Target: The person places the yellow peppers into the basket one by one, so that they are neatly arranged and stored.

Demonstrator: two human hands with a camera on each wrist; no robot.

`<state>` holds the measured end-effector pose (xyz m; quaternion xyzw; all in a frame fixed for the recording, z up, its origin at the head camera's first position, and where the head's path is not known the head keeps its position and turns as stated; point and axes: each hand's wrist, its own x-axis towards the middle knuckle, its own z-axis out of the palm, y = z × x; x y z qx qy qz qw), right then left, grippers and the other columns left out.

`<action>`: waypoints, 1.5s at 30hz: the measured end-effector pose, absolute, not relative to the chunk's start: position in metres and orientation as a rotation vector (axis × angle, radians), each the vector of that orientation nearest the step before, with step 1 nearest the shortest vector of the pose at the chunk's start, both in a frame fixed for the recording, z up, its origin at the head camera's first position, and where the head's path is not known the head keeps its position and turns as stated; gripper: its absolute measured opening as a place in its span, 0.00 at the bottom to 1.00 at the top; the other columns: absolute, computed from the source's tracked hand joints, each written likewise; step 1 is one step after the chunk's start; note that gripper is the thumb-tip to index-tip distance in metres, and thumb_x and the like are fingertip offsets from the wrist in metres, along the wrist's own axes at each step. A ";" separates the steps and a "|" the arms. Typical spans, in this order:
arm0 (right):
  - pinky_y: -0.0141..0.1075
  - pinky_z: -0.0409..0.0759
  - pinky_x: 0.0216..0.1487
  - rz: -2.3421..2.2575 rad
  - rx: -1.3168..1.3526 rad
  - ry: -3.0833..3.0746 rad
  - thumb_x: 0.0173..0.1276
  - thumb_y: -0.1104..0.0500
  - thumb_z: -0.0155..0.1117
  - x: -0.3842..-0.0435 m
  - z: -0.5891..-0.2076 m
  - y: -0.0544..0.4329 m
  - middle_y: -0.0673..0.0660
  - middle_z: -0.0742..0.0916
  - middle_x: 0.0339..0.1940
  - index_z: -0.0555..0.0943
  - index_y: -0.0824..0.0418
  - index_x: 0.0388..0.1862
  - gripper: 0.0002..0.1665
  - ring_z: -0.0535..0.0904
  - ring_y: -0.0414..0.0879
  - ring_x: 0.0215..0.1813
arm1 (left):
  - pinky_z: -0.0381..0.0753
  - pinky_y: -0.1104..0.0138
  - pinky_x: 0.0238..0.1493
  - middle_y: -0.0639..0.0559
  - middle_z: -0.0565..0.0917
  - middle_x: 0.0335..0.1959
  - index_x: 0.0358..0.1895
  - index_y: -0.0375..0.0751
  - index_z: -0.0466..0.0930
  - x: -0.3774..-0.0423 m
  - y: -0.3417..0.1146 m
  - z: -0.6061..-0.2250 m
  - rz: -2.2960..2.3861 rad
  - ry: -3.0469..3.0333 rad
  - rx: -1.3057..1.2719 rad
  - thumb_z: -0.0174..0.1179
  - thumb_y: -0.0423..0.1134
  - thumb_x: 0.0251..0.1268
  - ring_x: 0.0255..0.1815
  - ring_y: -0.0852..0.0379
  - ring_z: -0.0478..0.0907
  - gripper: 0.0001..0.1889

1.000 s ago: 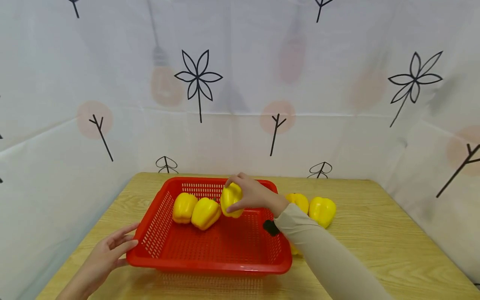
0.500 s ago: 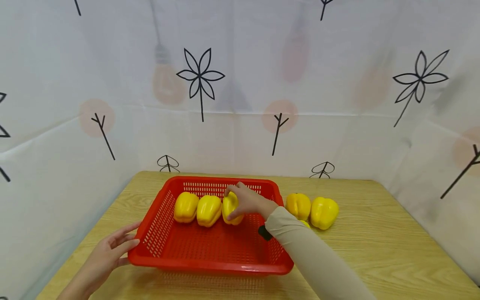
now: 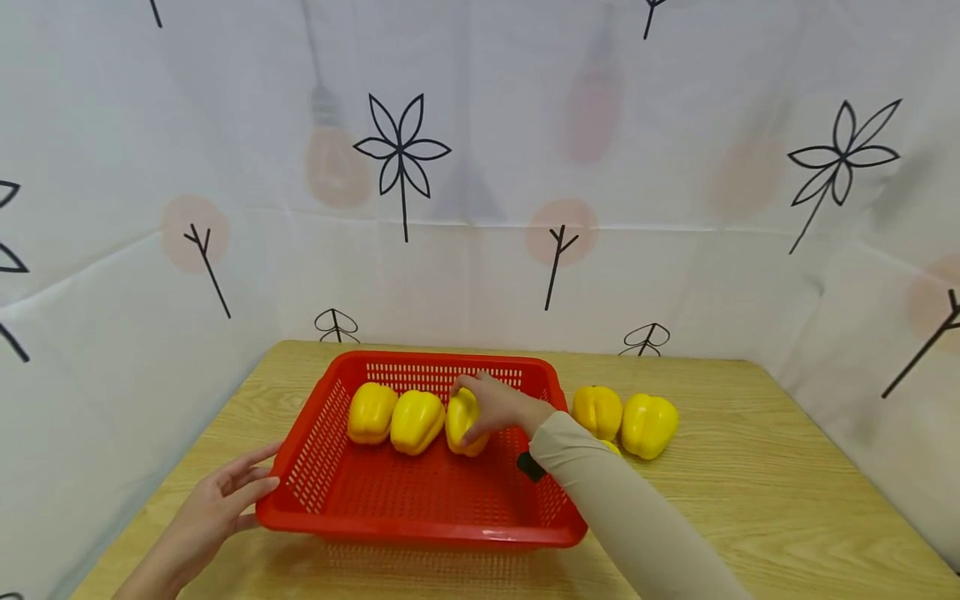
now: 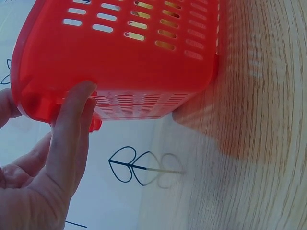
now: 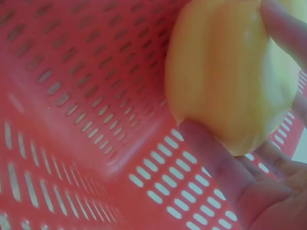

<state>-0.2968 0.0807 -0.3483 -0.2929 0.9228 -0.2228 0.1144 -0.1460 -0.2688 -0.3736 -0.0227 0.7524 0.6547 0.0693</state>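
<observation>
A red perforated plastic basket (image 3: 420, 532) stands on the wooden table. My left hand (image 3: 217, 508) holds its left end near the front corner; the left wrist view shows those fingers (image 4: 69, 120) against the basket's outer wall and rim. Inside, toward the back, my right hand (image 3: 501, 406) grips a yellow bell pepper (image 3: 459, 423), with thumb and fingers on either side of it in the right wrist view. Left of it in the basket lie two more yellow bell peppers, a middle pepper (image 3: 416, 422) and a left pepper (image 3: 372, 413).
Right of the basket, on the table (image 3: 757, 475), sit a yellow bell pepper (image 3: 597, 412) and another pepper (image 3: 649, 426). A third is mostly hidden behind the right sleeve (image 3: 622, 492). A patterned white cloth (image 3: 480, 283) hangs behind the table.
My right hand has lowered its pepper into the basket, beside the others. The middle pepper has shifted and turned more upright. My left hand stays at the basket.
</observation>
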 end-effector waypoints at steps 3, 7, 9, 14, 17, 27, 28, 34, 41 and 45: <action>0.47 0.70 0.56 -0.652 -0.859 2.702 0.45 0.56 0.79 -0.297 -0.348 0.081 0.59 0.72 0.50 0.71 0.53 0.52 0.35 0.68 0.52 0.53 | 0.80 0.57 0.43 0.46 0.76 0.49 0.71 0.35 0.53 -0.146 -0.269 -0.373 1.971 2.260 -0.063 0.54 0.39 0.68 0.44 0.55 0.78 0.32; 0.46 0.71 0.56 -0.680 -0.846 2.705 0.47 0.57 0.78 -0.295 -0.344 0.083 0.59 0.71 0.51 0.72 0.55 0.54 0.35 0.68 0.52 0.53 | 0.80 0.58 0.43 0.47 0.76 0.49 0.71 0.37 0.55 -0.146 -0.268 -0.373 1.974 2.254 -0.060 0.54 0.39 0.68 0.44 0.55 0.78 0.31; 0.45 0.71 0.56 -0.692 -0.854 2.708 0.47 0.59 0.78 -0.294 -0.341 0.085 0.58 0.71 0.50 0.72 0.56 0.54 0.35 0.69 0.52 0.53 | 0.80 0.58 0.43 0.48 0.77 0.48 0.71 0.39 0.56 -0.146 -0.268 -0.373 1.976 2.254 -0.057 0.54 0.39 0.68 0.44 0.55 0.78 0.30; 0.45 0.71 0.55 -0.728 -0.899 2.717 0.50 0.60 0.76 -0.294 -0.334 0.090 0.58 0.72 0.51 0.72 0.58 0.55 0.33 0.70 0.52 0.54 | 0.80 0.58 0.43 0.48 0.77 0.48 0.69 0.44 0.61 -0.145 -0.269 -0.373 1.985 2.254 -0.052 0.54 0.39 0.68 0.44 0.56 0.78 0.27; 0.46 0.70 0.57 -0.760 -0.941 2.733 0.52 0.60 0.75 -0.293 -0.328 0.093 0.58 0.73 0.55 0.72 0.60 0.56 0.32 0.69 0.53 0.57 | 0.80 0.58 0.42 0.49 0.77 0.47 0.66 0.50 0.64 -0.145 -0.269 -0.374 1.992 2.254 -0.053 0.55 0.39 0.68 0.44 0.56 0.79 0.24; 0.48 0.70 0.56 -0.930 -1.090 2.756 0.54 0.62 0.73 -0.282 -0.308 0.104 0.62 0.78 0.52 0.74 0.65 0.52 0.27 0.71 0.56 0.55 | 0.80 0.58 0.42 0.49 0.77 0.47 0.65 0.52 0.66 -0.144 -0.270 -0.375 2.003 2.255 -0.055 0.55 0.38 0.68 0.43 0.56 0.79 0.23; 0.48 0.70 0.55 -0.953 -1.099 2.760 0.54 0.62 0.73 -0.281 -0.307 0.105 0.61 0.78 0.51 0.75 0.65 0.52 0.26 0.72 0.56 0.55 | 0.80 0.58 0.42 0.49 0.77 0.47 0.65 0.52 0.66 -0.144 -0.270 -0.375 2.002 2.254 -0.056 0.55 0.38 0.68 0.44 0.55 0.79 0.23; 0.50 0.72 0.53 -1.079 -1.149 2.785 0.55 0.63 0.72 -0.272 -0.302 0.113 0.60 0.80 0.48 0.76 0.65 0.48 0.22 0.74 0.56 0.51 | 0.80 0.58 0.42 0.48 0.77 0.48 0.68 0.45 0.62 -0.144 -0.269 -0.374 1.983 2.275 -0.080 0.55 0.38 0.67 0.44 0.57 0.78 0.27; 0.48 0.75 0.50 -1.133 -1.184 2.830 0.56 0.62 0.71 -0.256 -0.297 0.122 0.54 0.81 0.44 0.78 0.63 0.45 0.19 0.75 0.53 0.48 | 0.80 0.58 0.43 0.46 0.77 0.49 0.71 0.36 0.54 -0.144 -0.267 -0.373 1.961 2.294 -0.090 0.56 0.39 0.67 0.44 0.57 0.78 0.32; 0.45 0.76 0.49 -1.127 -1.185 2.876 0.56 0.62 0.71 -0.247 -0.297 0.126 0.52 0.81 0.43 0.78 0.61 0.44 0.17 0.75 0.48 0.47 | 0.80 0.58 0.43 0.46 0.77 0.50 0.71 0.37 0.55 -0.144 -0.267 -0.373 1.961 2.294 -0.094 0.56 0.39 0.67 0.44 0.57 0.78 0.32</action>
